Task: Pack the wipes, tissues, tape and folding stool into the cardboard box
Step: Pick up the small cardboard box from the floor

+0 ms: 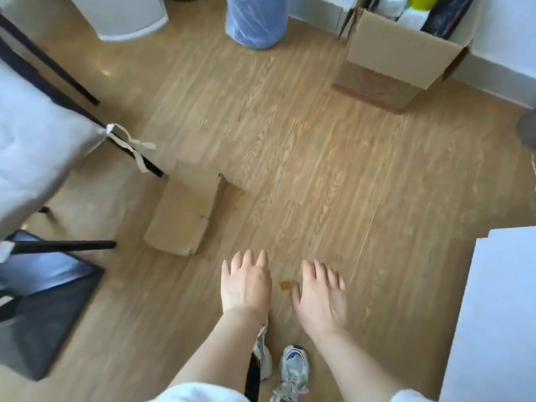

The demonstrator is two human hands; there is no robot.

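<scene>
An open cardboard box stands on the wooden floor at the top right, against the wall, its flaps up. Several items stick out of its top: a white pack, a dark flat thing and something yellow-green. My left hand and my right hand hover side by side, low in the middle, palms down, fingers spread, holding nothing. Both hands are far from the box.
A flattened cardboard piece lies on the floor left of centre. A bed with a black frame fills the left side, with a dark pad below it. A blue wrapped roll stands at the top. A white surface sits at right.
</scene>
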